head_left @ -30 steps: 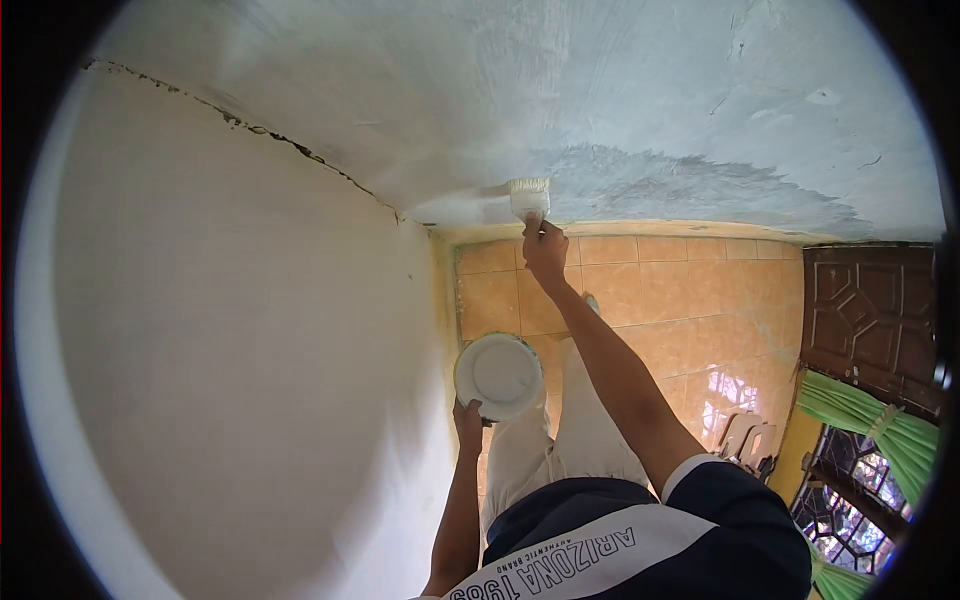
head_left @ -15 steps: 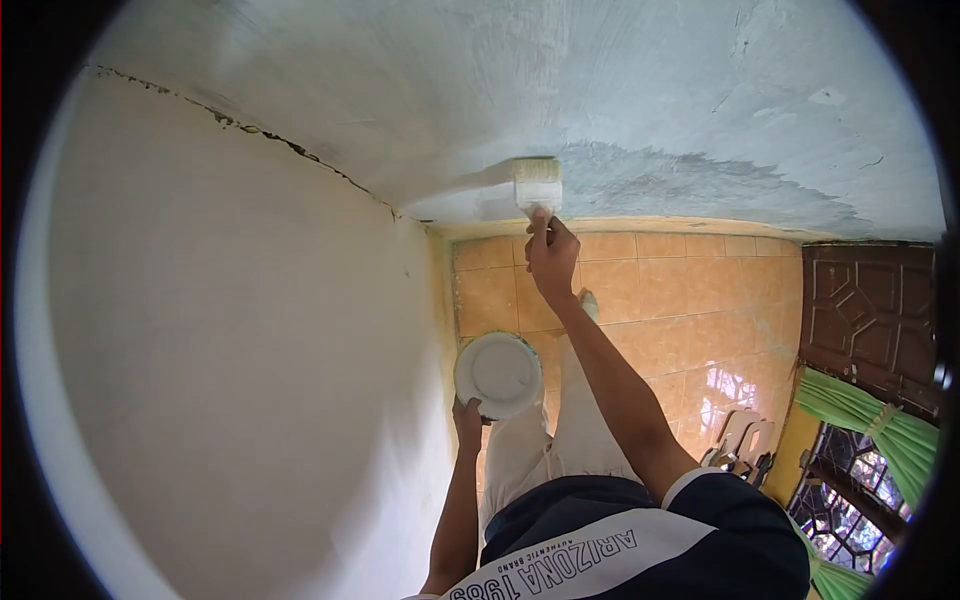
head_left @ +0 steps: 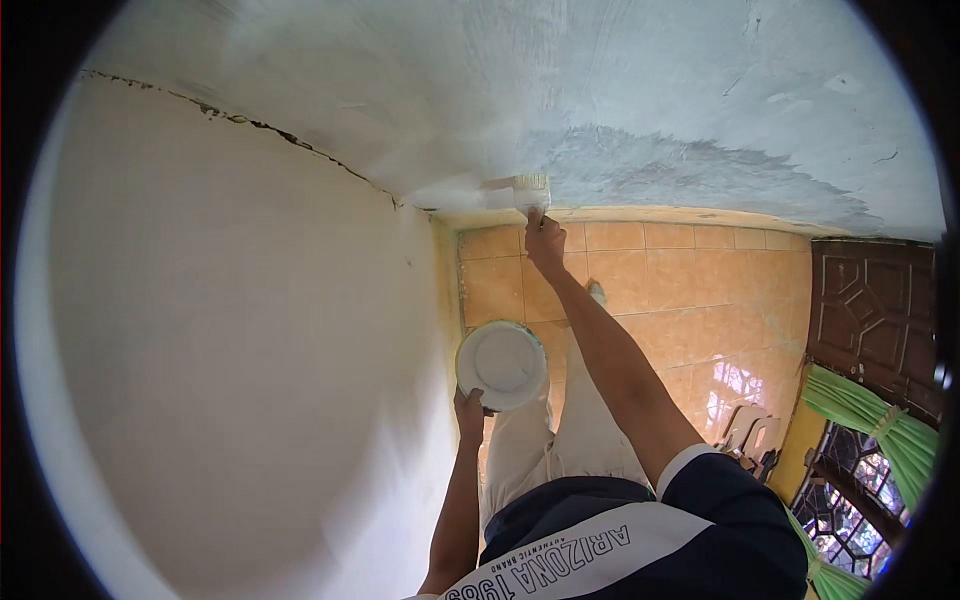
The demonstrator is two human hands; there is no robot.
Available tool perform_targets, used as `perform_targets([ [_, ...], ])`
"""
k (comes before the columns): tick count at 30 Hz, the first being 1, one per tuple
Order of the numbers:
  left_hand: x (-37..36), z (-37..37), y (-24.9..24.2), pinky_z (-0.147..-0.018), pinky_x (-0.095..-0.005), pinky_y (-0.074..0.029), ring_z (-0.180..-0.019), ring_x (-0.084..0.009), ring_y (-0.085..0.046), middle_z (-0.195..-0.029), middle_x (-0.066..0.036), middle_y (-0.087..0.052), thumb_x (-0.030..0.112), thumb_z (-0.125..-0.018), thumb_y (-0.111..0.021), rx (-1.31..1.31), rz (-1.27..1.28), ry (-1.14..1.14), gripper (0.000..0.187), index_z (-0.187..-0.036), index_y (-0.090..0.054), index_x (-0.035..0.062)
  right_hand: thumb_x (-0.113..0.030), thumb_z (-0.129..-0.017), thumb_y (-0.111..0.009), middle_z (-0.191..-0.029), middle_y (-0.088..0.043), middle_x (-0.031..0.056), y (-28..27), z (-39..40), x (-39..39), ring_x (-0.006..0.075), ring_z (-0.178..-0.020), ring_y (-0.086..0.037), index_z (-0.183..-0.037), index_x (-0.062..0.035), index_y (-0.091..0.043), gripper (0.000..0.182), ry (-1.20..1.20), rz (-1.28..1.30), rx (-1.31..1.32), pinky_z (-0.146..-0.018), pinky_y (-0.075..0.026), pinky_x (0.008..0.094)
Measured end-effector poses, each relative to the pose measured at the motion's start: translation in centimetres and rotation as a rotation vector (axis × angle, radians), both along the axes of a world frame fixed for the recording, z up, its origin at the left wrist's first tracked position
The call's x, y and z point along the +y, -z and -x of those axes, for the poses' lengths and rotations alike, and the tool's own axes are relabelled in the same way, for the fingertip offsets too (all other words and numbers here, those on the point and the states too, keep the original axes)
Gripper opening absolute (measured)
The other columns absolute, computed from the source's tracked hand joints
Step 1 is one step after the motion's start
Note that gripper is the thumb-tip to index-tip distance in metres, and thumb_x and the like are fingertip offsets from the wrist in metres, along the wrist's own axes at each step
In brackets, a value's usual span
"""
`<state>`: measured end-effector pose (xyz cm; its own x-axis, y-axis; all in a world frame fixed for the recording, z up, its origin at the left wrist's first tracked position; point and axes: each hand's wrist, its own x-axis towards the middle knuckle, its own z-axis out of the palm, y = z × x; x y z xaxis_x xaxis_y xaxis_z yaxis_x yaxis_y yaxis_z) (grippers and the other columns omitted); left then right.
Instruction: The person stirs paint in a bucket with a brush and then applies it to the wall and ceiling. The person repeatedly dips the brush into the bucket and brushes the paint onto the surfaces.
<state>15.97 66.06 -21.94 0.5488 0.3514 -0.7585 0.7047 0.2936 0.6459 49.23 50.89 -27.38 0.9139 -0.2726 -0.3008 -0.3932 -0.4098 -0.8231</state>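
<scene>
My right hand [head_left: 545,243] grips the handle of a wide, flat paintbrush [head_left: 532,192]. Its pale bristles point up at the low part of the wall [head_left: 640,90], close to the yellowish strip along the floor. Around the brush the wall is whitish, with a darker grey patch to its right. Down by the left wall, my left hand [head_left: 470,412] clasps the rim of a round paint tub [head_left: 503,366], its thumb over the edge. White paint shows inside the tub.
At left stands a white wall [head_left: 250,330], with a dark crack [head_left: 290,137] along the corner. Orange tiles [head_left: 670,280] cover the floor. To the right are a dark wooden door [head_left: 865,300], green curtains [head_left: 855,410], a grilled window [head_left: 850,490] and chair-like items [head_left: 752,432].
The paintbrush in my right hand has moved down the wall, nearer the floor edge. In view, the tub in my left hand sits slightly higher. Both hands keep their hold.
</scene>
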Motion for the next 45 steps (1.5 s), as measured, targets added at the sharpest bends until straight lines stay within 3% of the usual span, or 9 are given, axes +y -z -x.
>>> perform_targets([
  [5,-0.6,0.3,-0.5,-0.046,-0.0282,-0.05,-0.065,-0.0163,-0.062,-0.094,-0.009,-0.063,0.014,-0.086,-0.056,0.022,0.012,-0.024,0.039,-0.123,-0.055,0.0011,-0.044,-0.103,-0.049,-0.054,-0.062,0.0153,-3.1,-0.1,-0.4,0.0271,-0.043,-0.062,-0.077,0.0054,-0.067,0.059,0.059,-0.165,0.127,-0.049,-0.053,0.0398],
  [7,-0.7,0.7,-0.5,-0.046,-0.0282,-0.05,-0.065,-0.0163,-0.063,-0.094,-0.009,-0.063,0.014,-0.086,-0.056,-0.007,0.009,-0.022,0.039,-0.123,-0.055,0.001,-0.044,-0.103,-0.052,-0.05,-0.057,0.0096,-7.3,0.0,-0.3,0.0175,-0.038,-0.056,-0.074,0.0052,-0.065,0.058,0.137,-0.293,0.048,-0.04,-0.047,0.034],
  [10,-0.8,0.9,-0.3,-0.046,-0.028,-0.05,-0.065,-0.0165,-0.063,-0.095,-0.009,-0.063,0.014,-0.086,-0.056,-0.012,0.004,-0.006,0.039,-0.123,-0.055,0.0008,-0.042,-0.104,-0.054,-0.048,-0.053,0.0069,-11.3,0.9,-0.2,0.0131,-0.038,-0.053,-0.073,0.0032,-0.064,0.055,0.106,-0.295,-0.07,-0.04,-0.043,0.0314],
  [16,-0.5,1.3,1.3,-0.045,-0.0292,-0.053,-0.068,-0.0196,-0.066,-0.099,-0.013,-0.064,0.009,-0.086,-0.053,0.015,0.02,0.006,0.043,-0.127,-0.055,-0.0026,-0.04,-0.105,-0.054,-0.047,-0.053,0.0057,-14.5,1.7,0.2,0.0148,-0.039,-0.053,-0.072,0.0004,-0.064,0.053,0.064,-0.253,-0.359,-0.043,-0.04,0.031],
  [20,-0.6,0.9,1.3,-0.044,-0.029,-0.053,-0.067,-0.0195,-0.066,-0.099,-0.013,-0.064,0.01,-0.086,-0.053,0.006,0.007,0.001,0.043,-0.127,-0.055,-0.0025,-0.039,-0.105,-0.055,-0.048,-0.054,0.0068,-11.7,0.1,0.2,0.0177,-0.04,-0.055,-0.072,0.0002,-0.064,0.052,0.031,-0.153,-0.401,-0.045,-0.041,0.0325],
  [29,0.0,0.2,0.8,-0.043,-0.028,-0.053,-0.066,-0.0187,-0.066,-0.1,-0.013,-0.066,0.011,-0.085,-0.054,-0.053,0.012,0.003,0.046,-0.129,-0.055,-0.0013,-0.042,-0.101,-0.057,-0.053,-0.061,0.0102,-7.2,0.4,-0.2,0.0191,-0.038,-0.058,-0.078,0.0049,-0.069,0.053,0.084,-0.199,0.122,-0.038,-0.047,0.0335],
  [37,-0.1,0.6,0.8,-0.044,-0.0285,-0.054,-0.066,-0.0193,-0.067,-0.098,-0.014,-0.066,0.011,-0.086,-0.054,-0.011,-0.023,-0.011,0.046,-0.13,-0.054,-0.0011,-0.044,-0.103,-0.056,-0.051,-0.056,0.006,-18.7,1.8,-0.2,0.0109,-0.038,-0.051,-0.081,0.0052,-0.066,0.055,0.073,-0.339,-0.114,-0.036,-0.041,0.027],
  [41,0.4,1.5,2.0,-0.044,-0.0287,-0.054,-0.065,-0.0195,-0.067,-0.098,-0.014,-0.066,0.01,-0.086,-0.054,-0.022,-0.04,0.013,0.046,-0.131,-0.053,-0.001,-0.041,-0.105,-0.055,-0.048,-0.055,0.0062,-17.6,2.0,0.0,0.0137,-0.036,-0.053,-0.077,0.0026,-0.064,0.052,0.077,-0.322,-0.302,-0.037,-0.039,0.0285],
  [45,-0.1,1.3,1.8,-0.044,-0.0296,-0.056,-0.069,-0.0196,-0.068,-0.102,-0.015,-0.067,0.009,-0.088,-0.053,0.018,-0.023,0.018,0.049,-0.136,-0.051,-0.0017,-0.038,-0.104,-0.056,-0.047,-0.055,0.0072,-9.6,-0.4,0.4,0.0179,-0.036,-0.054,-0.072,0.0009,-0.063,0.051,0.035,-0.152,-0.369,-0.038,-0.041,0.0326],
])
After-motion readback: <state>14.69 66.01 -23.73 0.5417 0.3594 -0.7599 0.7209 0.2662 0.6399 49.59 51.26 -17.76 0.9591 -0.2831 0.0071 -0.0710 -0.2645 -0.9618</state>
